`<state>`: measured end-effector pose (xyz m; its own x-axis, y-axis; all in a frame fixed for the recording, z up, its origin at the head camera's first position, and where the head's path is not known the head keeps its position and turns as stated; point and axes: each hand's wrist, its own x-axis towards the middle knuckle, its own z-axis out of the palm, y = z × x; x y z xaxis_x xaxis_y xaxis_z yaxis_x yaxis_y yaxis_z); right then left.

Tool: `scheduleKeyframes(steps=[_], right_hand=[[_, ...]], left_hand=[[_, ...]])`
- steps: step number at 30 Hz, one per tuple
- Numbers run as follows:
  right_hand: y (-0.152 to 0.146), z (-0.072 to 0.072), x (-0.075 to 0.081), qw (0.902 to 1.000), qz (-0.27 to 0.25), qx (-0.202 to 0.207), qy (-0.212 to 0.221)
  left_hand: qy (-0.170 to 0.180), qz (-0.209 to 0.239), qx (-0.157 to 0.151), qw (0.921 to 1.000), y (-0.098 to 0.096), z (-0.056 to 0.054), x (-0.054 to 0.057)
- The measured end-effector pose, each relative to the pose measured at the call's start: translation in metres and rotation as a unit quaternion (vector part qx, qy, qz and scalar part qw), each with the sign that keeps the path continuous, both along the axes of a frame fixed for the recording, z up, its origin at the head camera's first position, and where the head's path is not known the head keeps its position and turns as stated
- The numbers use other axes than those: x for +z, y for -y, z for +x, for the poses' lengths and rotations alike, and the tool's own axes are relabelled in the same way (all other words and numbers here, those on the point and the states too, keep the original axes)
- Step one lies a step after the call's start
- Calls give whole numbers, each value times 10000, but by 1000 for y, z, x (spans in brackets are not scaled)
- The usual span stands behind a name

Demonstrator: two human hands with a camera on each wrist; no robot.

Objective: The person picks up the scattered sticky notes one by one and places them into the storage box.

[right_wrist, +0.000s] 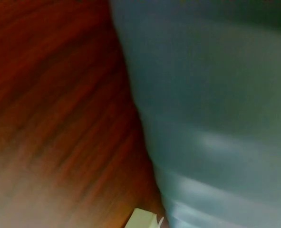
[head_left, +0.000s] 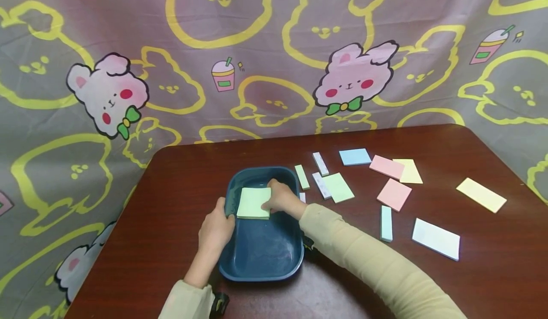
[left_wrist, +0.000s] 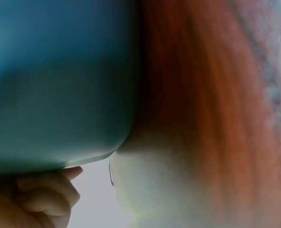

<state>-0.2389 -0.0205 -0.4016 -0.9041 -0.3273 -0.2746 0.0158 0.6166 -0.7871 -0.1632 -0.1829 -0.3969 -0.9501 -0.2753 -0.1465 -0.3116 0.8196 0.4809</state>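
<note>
A blue plastic tray [head_left: 266, 254] lies on the table in the head view. My left hand [head_left: 215, 227] grips its left rim, the thumb over the edge. Curled fingers [left_wrist: 47, 197] show against the tray's side [left_wrist: 69, 118] in the left wrist view. Inside the tray, toward its far left, is a pale green sticky note pad [head_left: 251, 204]. My right hand [head_left: 282, 198] reaches over the right rim and pinches the pad's right edge. In the right wrist view the tray wall [right_wrist: 216, 104] fills the right side, and the right hand is out of sight.
Right of the tray lie another green pad [head_left: 341, 188], narrow note strips [head_left: 301, 176], a blue pad [head_left: 355, 156], pink pads [head_left: 394, 194], yellow pads [head_left: 481, 195], a teal strip [head_left: 386, 224] and a white pad [head_left: 436, 238]. A patterned cloth [head_left: 274, 104] hangs behind the table [head_left: 162, 204].
</note>
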Motion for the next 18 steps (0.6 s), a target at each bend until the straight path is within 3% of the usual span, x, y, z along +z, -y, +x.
scheduleKeyframes(steps=[18], right_hand=[[0, 1, 0, 10000, 34, 58, 9]], left_hand=[[17, 24, -63, 10000, 0, 1, 1]])
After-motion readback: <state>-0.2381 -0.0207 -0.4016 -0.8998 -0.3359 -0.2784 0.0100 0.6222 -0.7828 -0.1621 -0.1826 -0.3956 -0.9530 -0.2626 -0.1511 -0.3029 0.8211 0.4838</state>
